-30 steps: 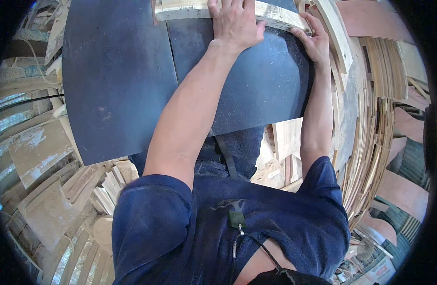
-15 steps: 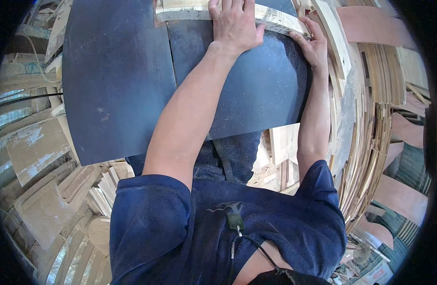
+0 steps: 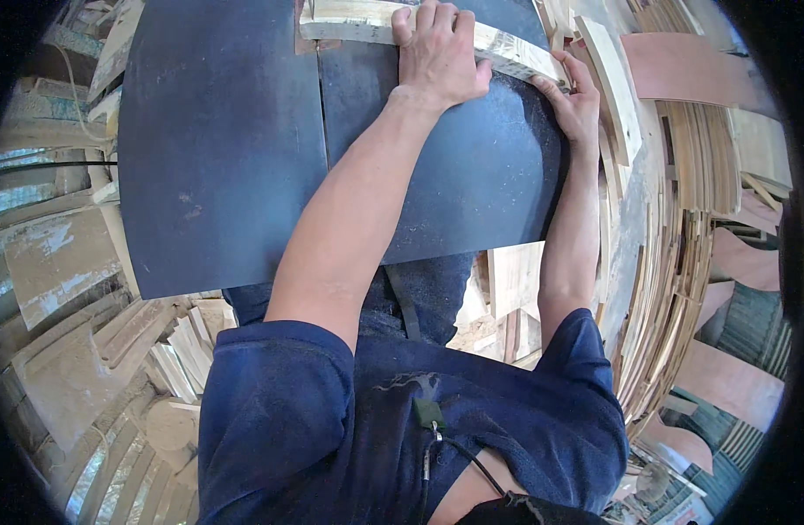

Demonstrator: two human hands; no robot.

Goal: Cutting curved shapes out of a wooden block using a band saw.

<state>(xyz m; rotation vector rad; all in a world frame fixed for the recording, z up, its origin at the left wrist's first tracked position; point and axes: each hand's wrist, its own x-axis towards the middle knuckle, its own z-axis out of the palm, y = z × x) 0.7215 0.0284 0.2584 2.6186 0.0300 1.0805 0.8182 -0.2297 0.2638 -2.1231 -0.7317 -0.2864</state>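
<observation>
A pale, rough-faced length of wood lies across the far part of a dark, smooth machine table. My left hand presses on the middle of it, fingers bent over its top and far side, thumb out to the right. At the wood's right end, my right hand grips it between thumb and fingers. The wood's left end sits by a narrow slot that runs through the tabletop; its far side is partly cut off by the frame's upper edge.
Beyond the table's right edge lie loose pale boards and long stacks of wood strips. Pinkish curved panels are farther right. Offcuts and dusty boards are at the left, where a black cable reaches the table.
The whole view has shifted slightly. Both hands keep their hold on the wood, which stays in nearly the same place on the table.
</observation>
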